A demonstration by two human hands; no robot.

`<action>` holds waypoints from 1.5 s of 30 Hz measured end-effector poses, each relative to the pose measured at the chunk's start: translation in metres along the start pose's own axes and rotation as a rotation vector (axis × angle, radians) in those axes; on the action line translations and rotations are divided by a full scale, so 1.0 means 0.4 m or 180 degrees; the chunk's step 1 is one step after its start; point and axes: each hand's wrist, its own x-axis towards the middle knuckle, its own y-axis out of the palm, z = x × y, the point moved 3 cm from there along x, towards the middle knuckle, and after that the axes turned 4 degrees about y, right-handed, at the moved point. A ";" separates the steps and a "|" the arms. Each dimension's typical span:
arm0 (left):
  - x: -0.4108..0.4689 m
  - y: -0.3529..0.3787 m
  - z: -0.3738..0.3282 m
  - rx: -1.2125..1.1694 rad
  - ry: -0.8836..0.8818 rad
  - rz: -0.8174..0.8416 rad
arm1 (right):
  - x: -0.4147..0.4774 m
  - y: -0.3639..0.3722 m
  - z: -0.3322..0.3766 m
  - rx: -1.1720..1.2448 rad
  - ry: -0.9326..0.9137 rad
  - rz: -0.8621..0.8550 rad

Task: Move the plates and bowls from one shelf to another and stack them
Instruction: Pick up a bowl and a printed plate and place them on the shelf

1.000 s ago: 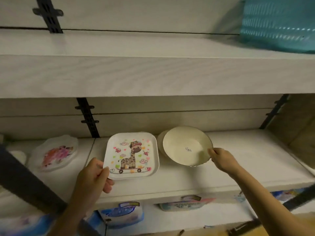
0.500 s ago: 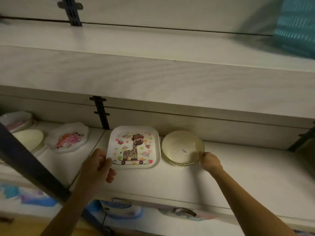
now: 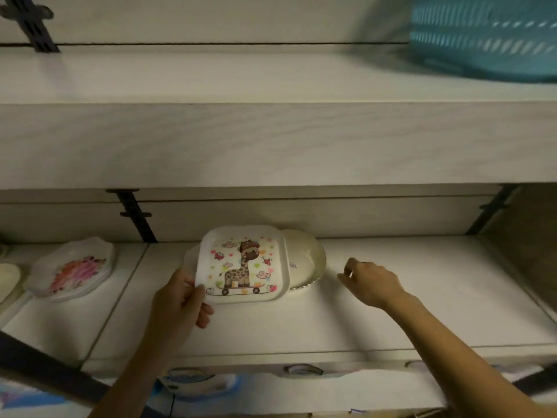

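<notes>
A square white plate with a giraffe picture hangs tilted over the middle shelf. My left hand grips its near left corner, thumb on top. The plate overlaps the left part of a cream round bowl that rests on the shelf behind it. My right hand hovers a little to the right of the bowl, fingers loosely curled, holding nothing. A scalloped plate with a pink flower print lies on the same shelf at the left.
The upper shelf board juts out above the plates, with a teal basket on it at the right. Black brackets stand at the back wall. A cream dish edge shows far left. Printed plates sit on the shelf below.
My left hand carried the giraffe plate rightward over the cream bowl. My right hand let go of the bowl's rim and drew away to the right.
</notes>
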 end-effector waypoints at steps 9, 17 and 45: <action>0.021 0.259 -0.097 -0.0063 -0.0081 0.0192 | -0.088 -0.108 -0.275 -0.0140 -0.0425 -0.0235; 0.021 0.521 -0.155 -0.0086 -0.0234 0.0119 | -0.099 -0.163 -0.475 -0.0365 -0.0705 -0.0103; 0.065 0.640 -0.200 0.1491 -0.0244 0.0507 | -0.073 -0.190 -0.489 -0.0253 -0.1110 -0.0103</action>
